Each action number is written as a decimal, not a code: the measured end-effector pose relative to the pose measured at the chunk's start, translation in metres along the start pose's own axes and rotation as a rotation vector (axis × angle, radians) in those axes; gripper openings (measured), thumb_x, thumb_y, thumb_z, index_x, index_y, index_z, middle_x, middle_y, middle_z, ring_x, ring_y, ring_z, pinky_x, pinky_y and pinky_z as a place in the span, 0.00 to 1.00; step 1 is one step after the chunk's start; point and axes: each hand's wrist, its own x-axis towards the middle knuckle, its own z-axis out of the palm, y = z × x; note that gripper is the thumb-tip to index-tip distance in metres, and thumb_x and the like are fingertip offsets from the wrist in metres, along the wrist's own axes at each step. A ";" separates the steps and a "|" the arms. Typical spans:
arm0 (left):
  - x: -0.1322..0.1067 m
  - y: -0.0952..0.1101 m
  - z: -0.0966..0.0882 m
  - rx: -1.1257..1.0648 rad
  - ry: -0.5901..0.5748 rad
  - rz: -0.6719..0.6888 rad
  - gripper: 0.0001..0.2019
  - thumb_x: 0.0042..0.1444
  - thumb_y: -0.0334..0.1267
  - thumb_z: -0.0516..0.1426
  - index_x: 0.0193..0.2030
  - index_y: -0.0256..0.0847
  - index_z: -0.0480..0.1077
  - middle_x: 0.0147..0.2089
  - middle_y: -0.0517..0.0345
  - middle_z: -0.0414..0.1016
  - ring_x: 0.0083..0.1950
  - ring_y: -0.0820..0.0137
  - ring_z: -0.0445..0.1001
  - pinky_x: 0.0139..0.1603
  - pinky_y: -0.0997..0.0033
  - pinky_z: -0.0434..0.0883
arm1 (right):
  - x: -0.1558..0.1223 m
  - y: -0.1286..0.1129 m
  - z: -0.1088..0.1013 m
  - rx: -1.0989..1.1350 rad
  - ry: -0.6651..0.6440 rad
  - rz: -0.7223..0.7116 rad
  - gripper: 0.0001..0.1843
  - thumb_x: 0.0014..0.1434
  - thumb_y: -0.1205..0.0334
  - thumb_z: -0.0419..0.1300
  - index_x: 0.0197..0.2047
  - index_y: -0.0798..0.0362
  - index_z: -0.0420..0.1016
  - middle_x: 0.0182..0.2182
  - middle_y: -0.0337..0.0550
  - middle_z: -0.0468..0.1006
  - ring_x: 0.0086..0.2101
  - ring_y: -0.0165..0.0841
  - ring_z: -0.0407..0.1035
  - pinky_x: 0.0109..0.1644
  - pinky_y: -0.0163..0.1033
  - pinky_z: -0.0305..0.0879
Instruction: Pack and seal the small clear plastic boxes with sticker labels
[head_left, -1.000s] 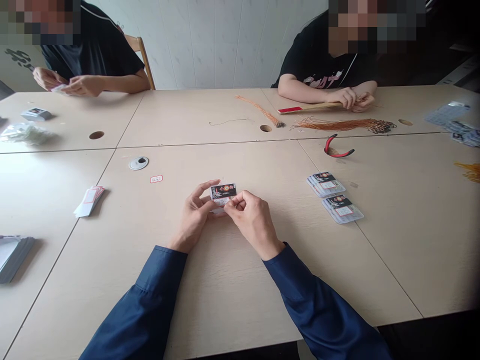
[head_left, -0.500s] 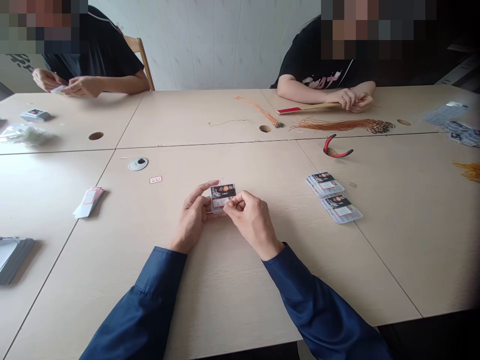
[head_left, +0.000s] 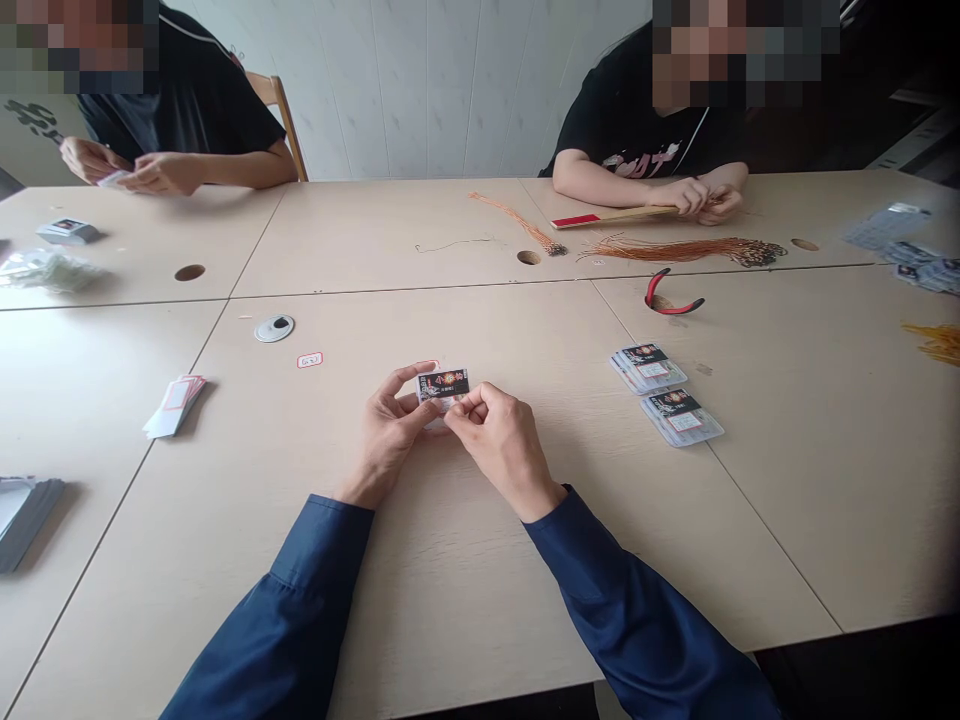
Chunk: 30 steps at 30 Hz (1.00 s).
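Between my hands, just above the table, is a small flat plastic pack [head_left: 442, 382] with a black printed card and a white lower part. My left hand [head_left: 390, 430] grips it from the left, its thumb lying across the front. At the pack's lower right corner, my right hand [head_left: 502, 435] pinches with thumb and forefinger. The fingers cover most of the white part. To the right lie two piles of similar packs, a rear pile [head_left: 648, 368] and a front pile [head_left: 682, 416].
Left of me are a stack of white slips [head_left: 175, 406], a small label [head_left: 310, 360] and a round metal disc [head_left: 274, 328]. Red-handled pliers [head_left: 675, 305] stand in a table hole. Farther back lie bundles of orange line [head_left: 682, 251]. Two people work across the table [head_left: 420, 600].
My left thumb has moved over the front of the pack, covering part of its white label. My right hand keeps its pinch at the corner. The view has shifted slightly.
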 end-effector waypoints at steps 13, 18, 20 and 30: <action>-0.002 0.001 0.003 0.007 0.011 0.011 0.29 0.47 0.40 0.70 0.56 0.40 0.69 0.42 0.51 0.83 0.40 0.65 0.81 0.41 0.68 0.76 | -0.001 -0.001 -0.001 -0.001 -0.015 0.003 0.11 0.55 0.55 0.60 0.25 0.50 0.66 0.22 0.38 0.77 0.22 0.30 0.68 0.29 0.34 0.60; -0.002 0.003 0.004 0.016 0.003 0.009 0.30 0.47 0.41 0.70 0.56 0.40 0.68 0.43 0.50 0.83 0.42 0.62 0.81 0.44 0.65 0.76 | -0.001 0.000 -0.001 -0.003 -0.020 0.012 0.12 0.55 0.54 0.60 0.25 0.49 0.66 0.22 0.38 0.77 0.22 0.31 0.69 0.28 0.35 0.59; -0.003 0.003 0.004 0.026 -0.003 0.004 0.31 0.46 0.41 0.70 0.57 0.40 0.68 0.44 0.48 0.83 0.43 0.61 0.81 0.44 0.64 0.77 | -0.001 0.000 -0.001 -0.006 -0.019 0.019 0.12 0.55 0.54 0.60 0.25 0.49 0.66 0.22 0.38 0.77 0.23 0.32 0.69 0.29 0.35 0.60; -0.002 0.001 0.001 0.053 -0.027 0.018 0.29 0.49 0.41 0.69 0.58 0.41 0.68 0.45 0.48 0.83 0.43 0.61 0.81 0.43 0.66 0.77 | 0.000 0.001 0.000 -0.009 -0.006 0.010 0.12 0.55 0.54 0.60 0.25 0.49 0.66 0.21 0.37 0.76 0.22 0.31 0.68 0.28 0.34 0.59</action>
